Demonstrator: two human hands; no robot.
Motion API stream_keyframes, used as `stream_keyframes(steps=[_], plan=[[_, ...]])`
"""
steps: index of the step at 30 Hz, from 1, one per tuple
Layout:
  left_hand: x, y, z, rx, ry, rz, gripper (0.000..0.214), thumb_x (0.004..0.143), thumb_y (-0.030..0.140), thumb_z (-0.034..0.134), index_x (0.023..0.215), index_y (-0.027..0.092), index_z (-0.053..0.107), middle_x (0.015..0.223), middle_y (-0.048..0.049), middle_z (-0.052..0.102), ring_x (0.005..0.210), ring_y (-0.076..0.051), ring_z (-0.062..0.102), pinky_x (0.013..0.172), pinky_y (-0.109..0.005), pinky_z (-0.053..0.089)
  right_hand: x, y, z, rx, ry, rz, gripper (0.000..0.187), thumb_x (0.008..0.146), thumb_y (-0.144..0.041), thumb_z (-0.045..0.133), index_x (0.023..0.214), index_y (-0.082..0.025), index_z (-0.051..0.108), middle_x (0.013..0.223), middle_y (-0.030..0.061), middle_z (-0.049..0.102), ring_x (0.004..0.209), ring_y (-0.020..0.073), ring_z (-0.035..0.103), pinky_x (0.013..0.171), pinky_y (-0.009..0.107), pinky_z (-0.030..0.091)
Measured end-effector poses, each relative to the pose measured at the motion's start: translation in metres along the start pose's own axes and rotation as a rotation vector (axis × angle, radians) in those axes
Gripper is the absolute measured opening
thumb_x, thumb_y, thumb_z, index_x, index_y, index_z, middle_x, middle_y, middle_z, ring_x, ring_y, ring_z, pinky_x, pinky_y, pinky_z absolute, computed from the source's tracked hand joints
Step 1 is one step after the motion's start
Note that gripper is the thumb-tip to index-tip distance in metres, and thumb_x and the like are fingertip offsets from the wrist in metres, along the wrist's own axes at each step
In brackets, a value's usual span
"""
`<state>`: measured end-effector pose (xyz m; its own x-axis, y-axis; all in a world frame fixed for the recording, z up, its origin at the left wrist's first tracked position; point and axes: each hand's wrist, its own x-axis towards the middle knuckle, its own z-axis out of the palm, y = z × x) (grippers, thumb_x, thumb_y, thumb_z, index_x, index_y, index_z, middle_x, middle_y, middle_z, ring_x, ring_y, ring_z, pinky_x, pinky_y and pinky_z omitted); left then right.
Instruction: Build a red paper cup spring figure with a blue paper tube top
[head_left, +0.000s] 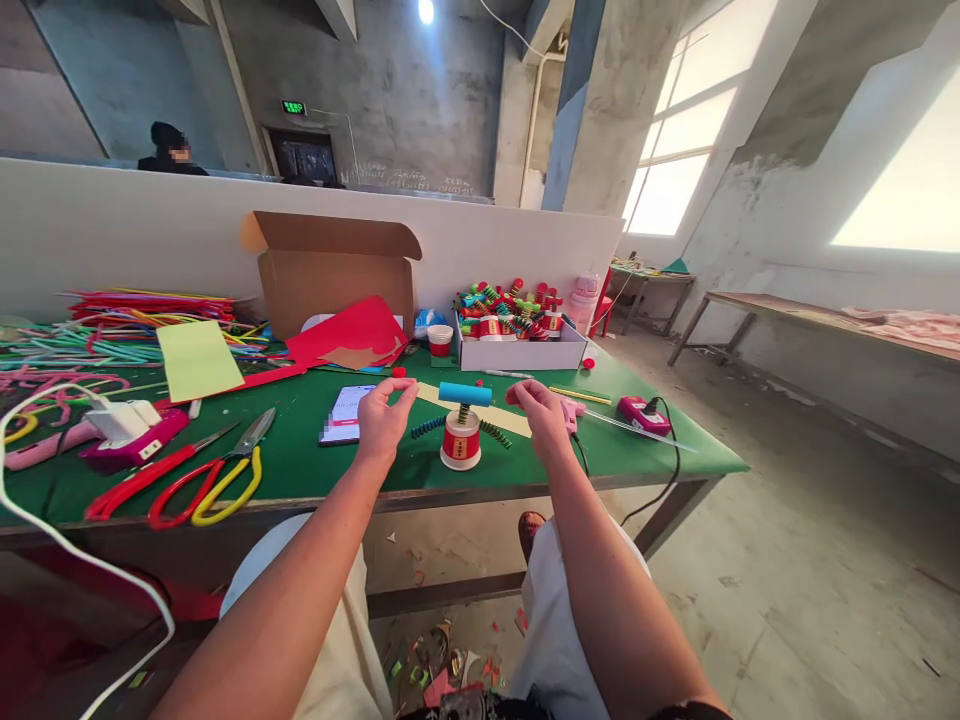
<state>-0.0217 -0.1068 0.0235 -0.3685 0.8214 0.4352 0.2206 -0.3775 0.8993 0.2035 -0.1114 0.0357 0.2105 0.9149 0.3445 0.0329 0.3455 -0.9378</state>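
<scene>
A small figure stands upright on the table edge between my hands: an upturned paper cup (pixel 460 446) with a red band, folded-paper spring arms and a short spring neck. A blue paper tube (pixel 465 393) lies level across the top of the neck. My left hand (pixel 384 415) is raised left of the tube, thumb and fingertips pinched together. On the other side, my right hand (pixel 541 412) is pinched in the same way, apart from the tube. Whatever sits in either pinch is too small to make out. Behind the cup lies a pale yellow paper strip (pixel 510 420).
Scissors (pixel 244 455), red-handled pliers (pixel 157 475) and a phone (pixel 341 425) lie to the left. A pink glue gun (pixel 572 410) and a purple power block (pixel 641 415) are at right. Behind stands a white box (pixel 525 355) of similar figures, beside an open cardboard box (pixel 337 285).
</scene>
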Motion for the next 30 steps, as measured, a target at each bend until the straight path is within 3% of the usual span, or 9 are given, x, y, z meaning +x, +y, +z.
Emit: stream_keyframes(steps=[6,13,22,26,30], plan=[[0.001,-0.001,0.0,0.021,-0.003,0.015,0.025,0.074,0.045,0.062,0.067,0.022,0.067,0.082,-0.0022,0.074,0.089,-0.022,0.065,0.085,-0.032,0.046,-0.004,-0.003,0.0,-0.065,-0.014,-0.01,0.046,0.072,-0.066,0.059,0.062,-0.021,0.057,0.064,0.0014,0.06,0.067,0.0175,0.056,0.072,0.032,0.046],[0.002,-0.001,0.0,0.002,-0.026,0.079,0.026,0.075,0.046,0.062,0.071,0.021,0.069,0.081,-0.0036,0.073,0.088,-0.022,0.065,0.087,-0.033,0.047,-0.005,-0.005,0.003,-0.01,-0.055,0.008,0.052,0.075,-0.072,0.053,0.067,-0.021,0.061,0.067,0.003,0.062,0.071,0.0193,0.058,0.078,0.035,0.049],[0.003,-0.005,0.0,0.031,-0.032,0.077,0.03,0.077,0.046,0.06,0.064,0.021,0.069,0.075,-0.0042,0.072,0.086,-0.023,0.065,0.083,-0.033,0.048,-0.006,-0.003,0.002,0.032,-0.05,0.029,0.046,0.073,-0.066,0.059,0.063,-0.021,0.06,0.07,0.0033,0.065,0.07,0.0184,0.058,0.076,0.034,0.048],[0.001,-0.002,0.001,0.018,-0.04,0.11,0.028,0.077,0.045,0.061,0.068,0.02,0.07,0.081,-0.0041,0.073,0.087,-0.023,0.065,0.084,-0.034,0.048,-0.006,-0.004,0.001,0.0,-0.044,0.017,0.042,0.07,-0.061,0.065,0.062,-0.02,0.057,0.066,0.0017,0.062,0.07,0.0172,0.055,0.076,0.032,0.046],[-0.002,0.002,0.001,0.009,-0.088,0.182,0.022,0.076,0.043,0.065,0.075,0.021,0.071,0.094,-0.0052,0.073,0.1,-0.024,0.063,0.093,-0.038,0.045,-0.011,-0.013,0.002,0.001,-0.13,0.024,0.038,0.072,-0.057,0.065,0.068,-0.02,0.06,0.069,0.0006,0.061,0.072,0.0161,0.055,0.075,0.03,0.044]])
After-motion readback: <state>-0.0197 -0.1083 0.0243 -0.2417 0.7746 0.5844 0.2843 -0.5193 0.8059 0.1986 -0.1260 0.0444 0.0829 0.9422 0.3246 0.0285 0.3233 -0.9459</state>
